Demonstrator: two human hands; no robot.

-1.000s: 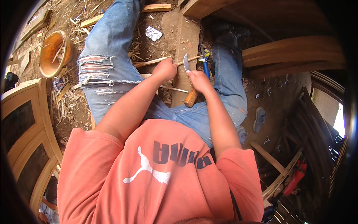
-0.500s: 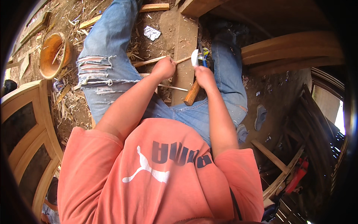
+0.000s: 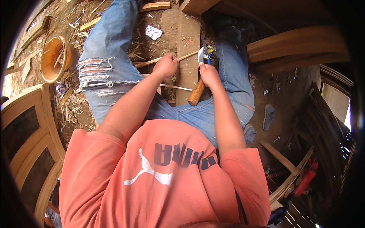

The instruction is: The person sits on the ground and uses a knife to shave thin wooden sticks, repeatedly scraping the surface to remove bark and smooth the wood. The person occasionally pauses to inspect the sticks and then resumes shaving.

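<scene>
The left hand (image 3: 166,65) is grasping a thin stick (image 3: 189,55) in curled fingers, presumably steadying it, leaving its free end projecting over the board (image 3: 189,38) between the legs. The right hand's (image 3: 209,76) fingers are clenching a knife (image 3: 201,56), probably for control, its blade pointing away from the body, just beside the stick's tip.

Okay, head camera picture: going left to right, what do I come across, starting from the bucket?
Bucket → left hand gripping a stick → right hand holding a knife → grey shoe → red object.
</scene>
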